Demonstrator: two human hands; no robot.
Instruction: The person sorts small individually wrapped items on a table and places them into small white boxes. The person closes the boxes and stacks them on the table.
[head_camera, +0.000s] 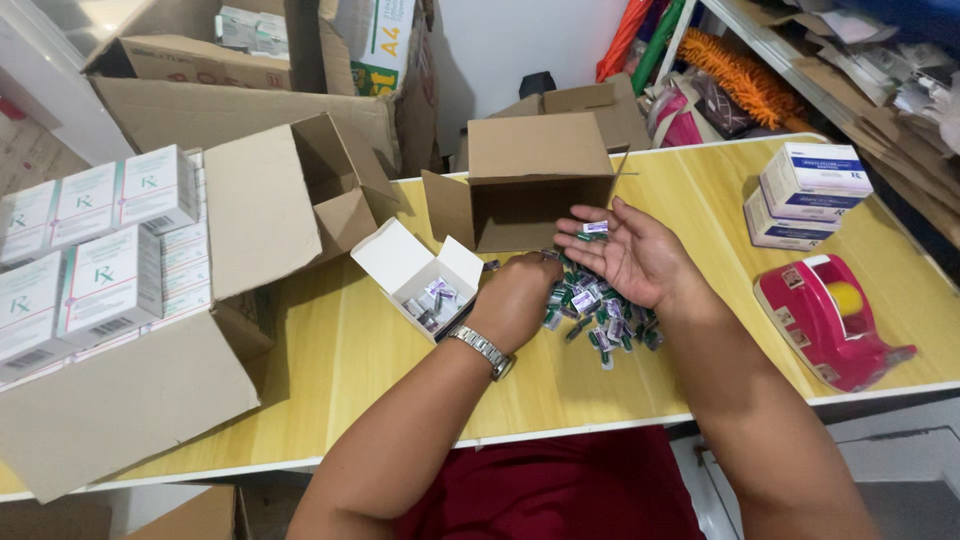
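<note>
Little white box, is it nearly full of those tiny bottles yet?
Not nearly. Done: a few tiny bottles already lie inside the small white box. In hand: the right hand is open, palm up, with one bottle on its fingers; the left hand is curled beside the box, and what it holds is hidden. Left: a big pile of bottles sits on the yellow table.
</note>
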